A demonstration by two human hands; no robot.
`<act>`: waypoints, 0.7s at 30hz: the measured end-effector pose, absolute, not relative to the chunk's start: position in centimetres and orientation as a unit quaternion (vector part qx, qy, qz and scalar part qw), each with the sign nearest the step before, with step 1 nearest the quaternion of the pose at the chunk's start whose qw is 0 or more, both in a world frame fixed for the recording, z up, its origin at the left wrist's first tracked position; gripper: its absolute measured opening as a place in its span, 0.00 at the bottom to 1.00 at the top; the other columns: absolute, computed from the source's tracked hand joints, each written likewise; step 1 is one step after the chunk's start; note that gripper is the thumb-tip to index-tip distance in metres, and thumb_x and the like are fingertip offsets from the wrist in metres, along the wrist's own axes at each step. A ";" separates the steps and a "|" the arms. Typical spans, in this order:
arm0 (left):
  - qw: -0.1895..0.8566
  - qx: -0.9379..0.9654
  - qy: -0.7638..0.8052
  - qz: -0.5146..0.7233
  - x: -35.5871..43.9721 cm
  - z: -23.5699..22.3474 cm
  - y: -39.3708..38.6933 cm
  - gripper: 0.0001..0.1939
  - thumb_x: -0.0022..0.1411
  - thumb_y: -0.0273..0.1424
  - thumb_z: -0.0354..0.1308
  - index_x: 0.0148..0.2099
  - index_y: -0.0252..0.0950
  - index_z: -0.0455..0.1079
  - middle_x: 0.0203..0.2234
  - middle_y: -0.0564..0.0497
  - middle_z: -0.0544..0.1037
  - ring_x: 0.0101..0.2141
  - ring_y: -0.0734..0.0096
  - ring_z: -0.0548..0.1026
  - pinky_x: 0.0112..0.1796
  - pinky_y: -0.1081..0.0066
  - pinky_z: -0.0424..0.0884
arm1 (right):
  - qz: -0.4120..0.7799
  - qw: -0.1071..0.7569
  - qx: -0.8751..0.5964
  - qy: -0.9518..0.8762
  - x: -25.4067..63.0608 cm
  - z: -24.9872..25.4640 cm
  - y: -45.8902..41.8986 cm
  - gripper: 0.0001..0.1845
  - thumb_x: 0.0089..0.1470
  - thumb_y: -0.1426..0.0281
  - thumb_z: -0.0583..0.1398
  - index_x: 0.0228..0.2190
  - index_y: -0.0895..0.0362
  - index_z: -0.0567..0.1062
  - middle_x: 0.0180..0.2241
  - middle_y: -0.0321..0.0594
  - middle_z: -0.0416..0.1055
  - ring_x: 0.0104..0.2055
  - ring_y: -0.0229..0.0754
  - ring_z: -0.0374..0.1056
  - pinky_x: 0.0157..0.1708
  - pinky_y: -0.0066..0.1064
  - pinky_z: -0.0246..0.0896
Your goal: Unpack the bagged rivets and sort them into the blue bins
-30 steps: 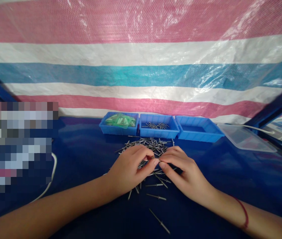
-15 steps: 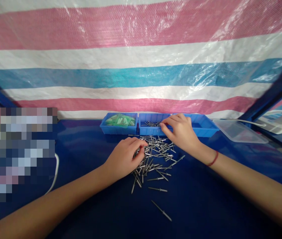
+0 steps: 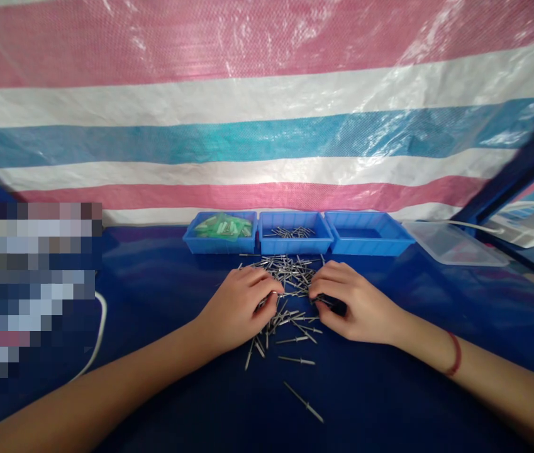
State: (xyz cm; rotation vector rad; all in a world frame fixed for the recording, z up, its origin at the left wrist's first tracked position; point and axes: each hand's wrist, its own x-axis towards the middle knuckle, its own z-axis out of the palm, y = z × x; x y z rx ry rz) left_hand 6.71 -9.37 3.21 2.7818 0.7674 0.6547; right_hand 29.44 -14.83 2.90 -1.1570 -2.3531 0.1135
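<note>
Rivets (image 3: 290, 272) lay heaped on blue table (image 3: 191, 402) btwn L hand (image 3: 242, 303) & R hand (image 3: 358, 301), w/ more in mid bin (image 3: 295, 246) just behind. Both hands curled in at pile's edges; tips partly hidden, couldn't tell if either was clamped on anything.

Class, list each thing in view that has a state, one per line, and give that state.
Left bin: open, holding a green bag
Middle bin: open, holding some rivets
Right bin: open-topped
Rivet pile: loose, spread out on the table
Left hand: fingers curled at the pile; grip unclear
Right hand: fingers curled at the pile; grip unclear
Wristband: worn, right wrist
Striped sheet: hanging, creased
</note>
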 end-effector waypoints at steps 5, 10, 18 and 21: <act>0.088 0.941 0.251 0.208 6.9 3.0 -9.6 0.09 0.64 0.27 0.49 0.41 0.37 0.71 0.35 0.50 0.75 0.38 0.66 0.71 0.40 0.64 0.63 | 0.045 0.234 -0.430 -0.871 29.3 3.0 -14.6 0.07 0.51 0.74 0.57 0.32 0.57 0.75 0.31 0.41 0.70 0.36 0.42 0.63 0.36 0.36 0.55; 0.080 0.943 0.241 0.215 6.9 3.0 -9.9 0.09 0.63 0.26 0.49 0.40 0.37 0.71 0.34 0.50 0.75 0.37 0.66 0.70 0.40 0.64 0.63 | 0.076 0.219 -0.429 -0.873 29.1 3.4 -14.6 0.06 0.53 0.74 0.57 0.32 0.57 0.74 0.33 0.42 0.68 0.37 0.42 0.63 0.39 0.36 0.57; 0.070 0.946 0.237 0.209 7.1 3.4 -10.7 0.09 0.63 0.27 0.49 0.41 0.37 0.71 0.35 0.49 0.75 0.38 0.64 0.70 0.40 0.63 0.63 | 0.073 0.235 -0.411 -0.878 28.4 4.0 -15.3 0.06 0.57 0.73 0.55 0.33 0.56 0.73 0.34 0.42 0.67 0.39 0.43 0.62 0.40 0.37 0.57; 0.066 0.947 0.234 0.210 7.2 3.6 -11.1 0.10 0.64 0.28 0.48 0.42 0.37 0.70 0.34 0.49 0.75 0.37 0.65 0.70 0.40 0.63 0.63 | 0.077 0.271 -0.396 -0.874 28.1 4.2 -15.8 0.06 0.59 0.71 0.55 0.35 0.56 0.73 0.33 0.41 0.69 0.37 0.41 0.63 0.40 0.36 0.57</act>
